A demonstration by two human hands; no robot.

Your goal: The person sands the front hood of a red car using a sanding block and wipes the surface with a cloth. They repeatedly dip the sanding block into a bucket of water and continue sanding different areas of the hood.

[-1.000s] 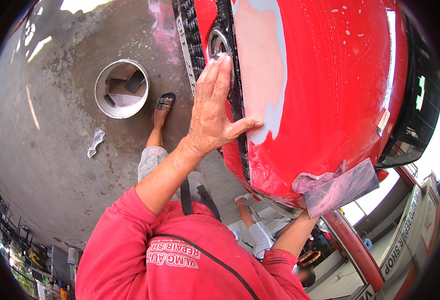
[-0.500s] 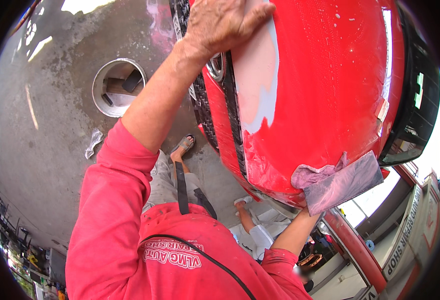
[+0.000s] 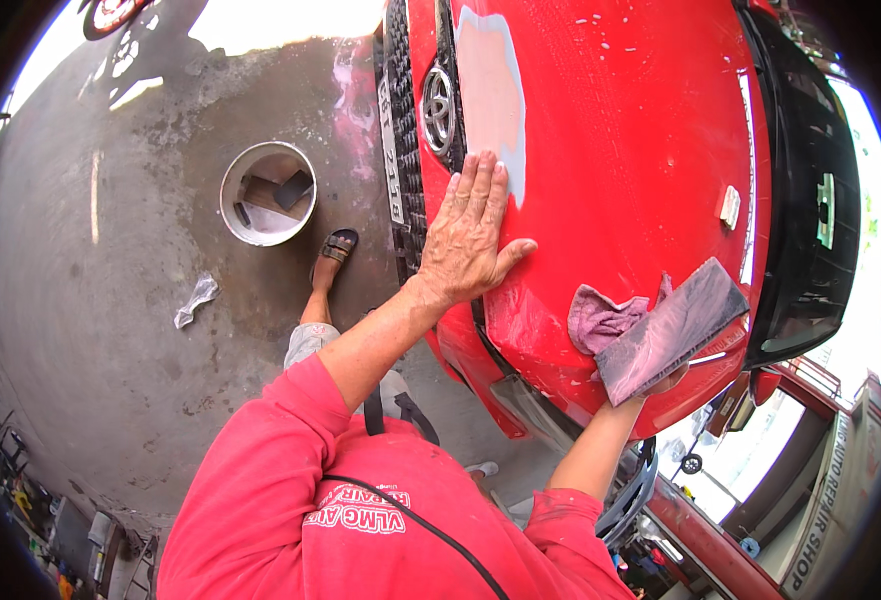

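My left hand (image 3: 470,225) lies flat on the front edge of the red car hood (image 3: 620,140), fingers together and thumb out. Its fingertips touch the lower end of a sanded pale pink patch (image 3: 493,90) with a grey-blue border. In my right hand (image 3: 663,383) is a dark grey sheet, apparently sandpaper (image 3: 670,330), smeared with pinkish residue; it hides most of the fingers. Against the sheet's far side is a crumpled pink-purple rag (image 3: 600,318). Whether the hand also grips the rag, I cannot tell.
A white bucket (image 3: 228,200) with dark pads and a brown block inside stands on the concrete floor (image 3: 130,330), left of the car. Crumpled clear plastic (image 3: 196,300) lies nearby. The grille (image 3: 405,130) and emblem (image 3: 438,110) border the hood. A small pale block (image 3: 729,207) rests near the windshield.
My left hand has slid from the far part of the pale patch down to its near end. My right hand still holds the sheet, and the whole view has shifted.
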